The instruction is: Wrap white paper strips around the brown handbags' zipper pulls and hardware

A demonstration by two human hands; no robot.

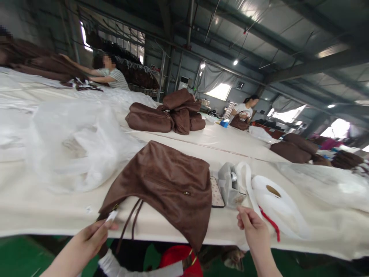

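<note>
A brown leather-look handbag [173, 177] lies on the table in front of me, with a zip and small metal pull on its face. My left hand [93, 236] is closed at the bag's left corner, pinching the white-wrapped end of its strap by a metal ring. The strap's white wrapping [144, 271] hangs below the table edge, and two thin brown cords dangle nearby. To the right, my right hand [253, 227] has its thumb and fingers pinched together just in front of a grey tape dispenser [229, 188]. Whatever may be between those fingers is too small to tell.
A phone [216, 192] lies between bag and dispenser. Right of them are a white roll of strip material [282, 200] and a red cord [271, 223]. Clear plastic bags [72, 150] cover the left; stuffed brown bags [167, 115] sit behind. Other people work farther back.
</note>
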